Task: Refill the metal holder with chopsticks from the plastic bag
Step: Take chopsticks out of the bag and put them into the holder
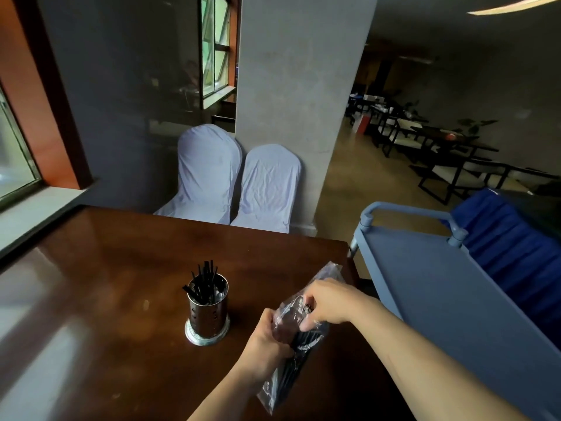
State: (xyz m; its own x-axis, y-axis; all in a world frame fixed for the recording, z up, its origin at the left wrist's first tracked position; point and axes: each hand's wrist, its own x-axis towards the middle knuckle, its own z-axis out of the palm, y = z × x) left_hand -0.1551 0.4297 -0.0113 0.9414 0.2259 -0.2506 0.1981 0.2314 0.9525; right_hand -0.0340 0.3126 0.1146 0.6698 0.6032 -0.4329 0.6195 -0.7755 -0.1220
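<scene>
I see my left hand (267, 338) gripping the middle of a crinkled clear plastic bag of black chopsticks (291, 354), while my right hand (329, 300) pinches its upper part. The bag's long axis runs from near me up and rightward, above the glossy dark wooden table (106, 268). Left of my fingers stands an upright perforated metal cylinder holder (207, 311), with thin black chopsticks (204, 279) bristling upward. The bag hides my fingertips.
</scene>
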